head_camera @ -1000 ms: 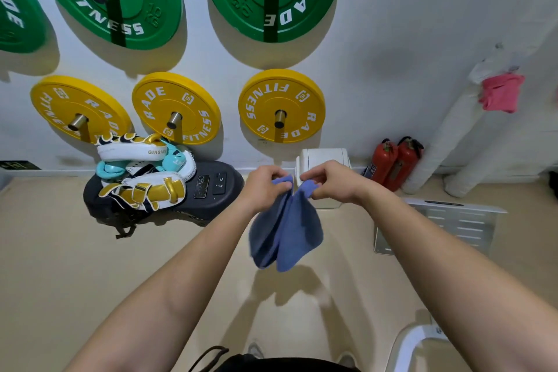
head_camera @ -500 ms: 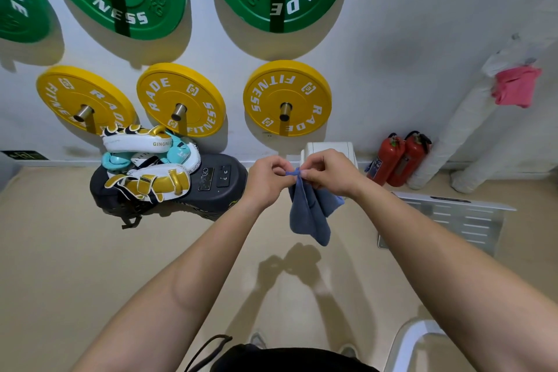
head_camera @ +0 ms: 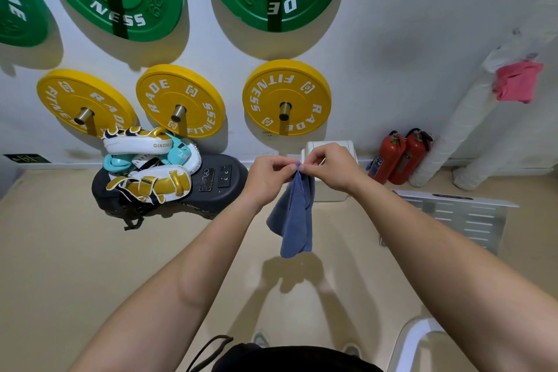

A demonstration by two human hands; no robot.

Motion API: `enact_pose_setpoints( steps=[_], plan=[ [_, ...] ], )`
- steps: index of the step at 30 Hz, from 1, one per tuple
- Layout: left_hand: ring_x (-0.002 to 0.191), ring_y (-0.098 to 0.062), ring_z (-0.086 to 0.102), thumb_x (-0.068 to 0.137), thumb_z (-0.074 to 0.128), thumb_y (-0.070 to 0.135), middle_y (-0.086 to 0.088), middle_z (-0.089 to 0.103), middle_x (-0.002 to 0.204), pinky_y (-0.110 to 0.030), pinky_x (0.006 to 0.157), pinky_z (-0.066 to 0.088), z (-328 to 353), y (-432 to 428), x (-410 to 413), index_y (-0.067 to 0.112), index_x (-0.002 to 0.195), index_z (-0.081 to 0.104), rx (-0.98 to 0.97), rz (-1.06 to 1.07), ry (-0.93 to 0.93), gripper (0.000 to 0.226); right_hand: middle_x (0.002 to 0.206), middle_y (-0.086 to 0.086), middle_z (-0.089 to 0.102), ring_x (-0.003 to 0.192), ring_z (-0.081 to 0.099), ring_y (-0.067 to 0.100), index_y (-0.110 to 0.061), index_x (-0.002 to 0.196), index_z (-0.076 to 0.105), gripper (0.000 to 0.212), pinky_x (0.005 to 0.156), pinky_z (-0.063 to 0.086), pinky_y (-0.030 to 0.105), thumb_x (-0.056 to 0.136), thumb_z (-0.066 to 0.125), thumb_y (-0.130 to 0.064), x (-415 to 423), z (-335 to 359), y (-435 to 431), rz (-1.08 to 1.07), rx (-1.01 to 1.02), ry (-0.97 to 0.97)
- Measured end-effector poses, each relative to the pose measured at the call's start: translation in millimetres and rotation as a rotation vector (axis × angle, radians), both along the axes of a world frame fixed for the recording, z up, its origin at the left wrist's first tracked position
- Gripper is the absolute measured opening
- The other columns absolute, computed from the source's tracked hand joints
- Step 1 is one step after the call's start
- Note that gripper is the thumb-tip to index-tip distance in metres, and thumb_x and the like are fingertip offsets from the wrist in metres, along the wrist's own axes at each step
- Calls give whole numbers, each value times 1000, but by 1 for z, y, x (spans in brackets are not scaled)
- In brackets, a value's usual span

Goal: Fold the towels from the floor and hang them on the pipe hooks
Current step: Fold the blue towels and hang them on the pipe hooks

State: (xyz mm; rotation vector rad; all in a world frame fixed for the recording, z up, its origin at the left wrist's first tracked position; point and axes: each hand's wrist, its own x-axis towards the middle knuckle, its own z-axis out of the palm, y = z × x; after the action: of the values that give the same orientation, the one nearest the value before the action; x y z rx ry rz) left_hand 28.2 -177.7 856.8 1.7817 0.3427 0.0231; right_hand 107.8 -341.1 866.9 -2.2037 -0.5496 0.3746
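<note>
The left hand (head_camera: 267,174) and right hand (head_camera: 327,167) meet at chest height, fingertips almost touching; both sets of fingers are pinched together on the top edge of the blue towel (head_camera: 294,214). The towel hangs straight down from the pinch points — gathered narrow at the top, wider and doubled toward its lower corner; it clears the beige floor (head_camera: 75,266) and casts a shadow there. Beyond the fingertips stands a white box (head_camera: 329,148) against the wall; to the right of the right-hand fingers stand two red fire extinguishers (head_camera: 398,157). Further right and above, a pink towel (head_camera: 514,81) hangs on the wrapped white pipe (head_camera: 459,130) — well apart from both hands.
</note>
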Motion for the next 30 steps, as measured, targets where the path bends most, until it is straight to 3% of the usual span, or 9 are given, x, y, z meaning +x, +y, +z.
enact_pose_setpoints(
  steps=[4,7,10,12,15,19,22,25,30],
  plan=[
    [89,-11,71,88,74,13,1,77,91,-28,85,56,7,4,0,18,95,78,38,-49,-6,9,73,-4,71,73,65,16,-22,70,72,16,67,55,37,78,78,-36,3,2,1,11,-29,-1],
    [81,-10,69,90,69,5,0,75,86,-25,79,55,12,9,5,17,92,77,94,-56,-5,15,75,-6,71,73,63,13,-22,75,74,16,67,52,34,80,80,-36,3,3,2,50,-31,-14],
    [86,-14,69,90,67,7,0,76,89,-29,82,56,19,14,12,20,90,76,226,-64,-38,16,76,-8,69,68,58,7,-22,75,72,9,68,50,29,81,79,-24,-5,1,2,110,10,29],
    [87,-12,69,90,65,6,3,75,90,-27,83,54,25,17,15,19,89,74,310,-97,-68,16,76,-8,69,70,60,9,-28,72,70,14,71,49,28,82,77,-20,-12,-1,1,203,-49,68],
    [88,-8,67,92,64,7,4,74,92,-25,83,52,32,23,15,17,91,74,387,-136,-96,14,84,-6,73,81,67,14,-24,84,76,2,76,53,30,85,74,-23,-15,-5,-3,301,-189,121],
    [87,-7,66,92,63,6,4,74,91,-26,84,51,36,34,12,16,89,74,416,-175,-119,15,78,-9,70,77,66,14,-27,80,70,11,73,57,40,85,69,-37,-8,-4,0,83,-137,-9],
    [90,-9,66,92,63,7,5,74,91,-29,86,53,38,36,10,18,90,75,433,-207,-126,17,85,-10,63,78,60,11,-31,92,61,20,65,50,33,82,70,-47,-6,0,11,74,-128,-118],
    [89,-8,66,92,62,7,5,73,91,-28,85,53,40,39,8,19,90,74,443,-210,-131,17,89,-8,62,82,60,14,-29,89,63,10,67,51,34,86,67,-38,-9,2,24,151,-187,-128],
    [88,-10,67,92,63,4,0,73,92,-24,83,51,44,51,4,12,93,74,432,-169,-148,14,78,-4,66,74,62,18,-22,78,57,8,66,52,38,79,64,-26,-9,-3,29,107,-212,-41]
  ],
)
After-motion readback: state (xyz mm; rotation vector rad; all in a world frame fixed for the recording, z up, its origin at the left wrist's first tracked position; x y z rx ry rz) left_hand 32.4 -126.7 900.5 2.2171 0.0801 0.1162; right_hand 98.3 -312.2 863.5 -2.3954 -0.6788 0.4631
